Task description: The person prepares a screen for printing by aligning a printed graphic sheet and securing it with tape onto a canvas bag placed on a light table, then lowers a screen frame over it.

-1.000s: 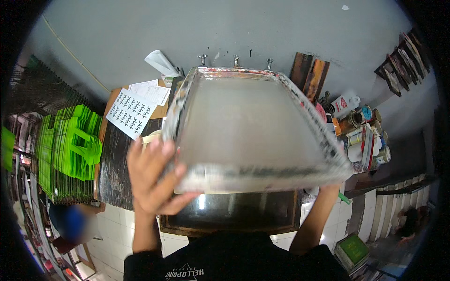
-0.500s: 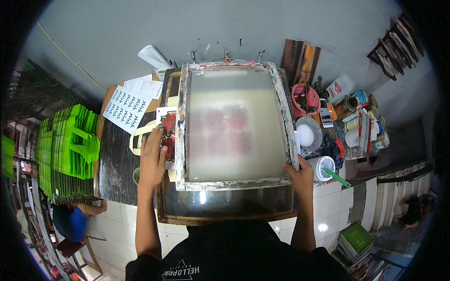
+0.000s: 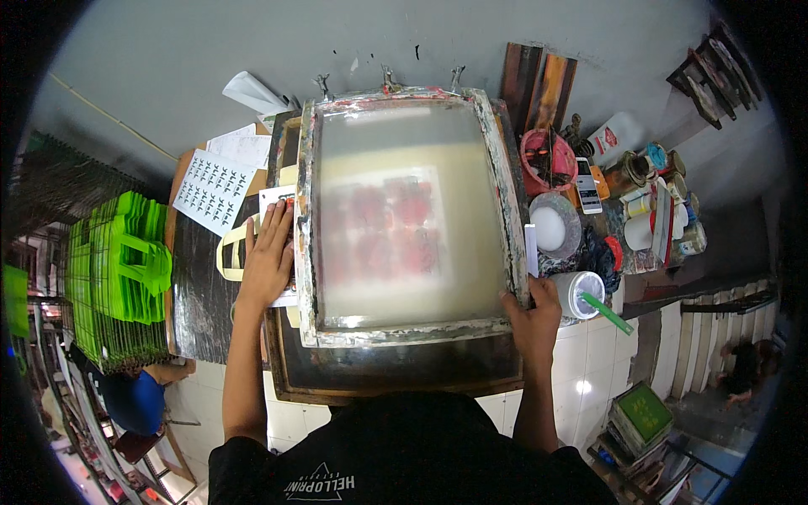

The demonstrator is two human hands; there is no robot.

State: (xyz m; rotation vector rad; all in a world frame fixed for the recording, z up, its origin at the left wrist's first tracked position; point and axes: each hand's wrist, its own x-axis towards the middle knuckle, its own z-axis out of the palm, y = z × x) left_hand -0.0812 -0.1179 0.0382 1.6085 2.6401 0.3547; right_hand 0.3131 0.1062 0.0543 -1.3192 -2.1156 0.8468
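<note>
A screen printing frame (image 3: 404,335) with a pale, see-through mesh lies in front of me, its wooden edges streaked with paint. Under the mesh, a blurred red design (image 3: 391,227) shows through. From beneath the left edge of the frame sticks out a white printed sheet (image 3: 289,300). My left hand (image 3: 268,261) lies flat on that sheet, fingers stretched out beside the frame. At the frame's lower right edge, my right hand (image 3: 534,310) grips with the thumb on top; its other fingers are partly hidden. A cream strap (image 3: 229,252) loops out left of my left hand.
Metal clamps (image 3: 388,77) stand along the frame's far edge. To the right are a white tub (image 3: 581,295) with a green stick, a bowl (image 3: 555,227), a phone (image 3: 587,185) and several paint cans (image 3: 629,171). Green bags (image 3: 139,261) hang on a rack at left. Someone sits lower left.
The view has shifted slightly. My left hand has moved from the sheet's edge further onto it, covering most of its red print. My right hand stays at the frame's lower right edge.
</note>
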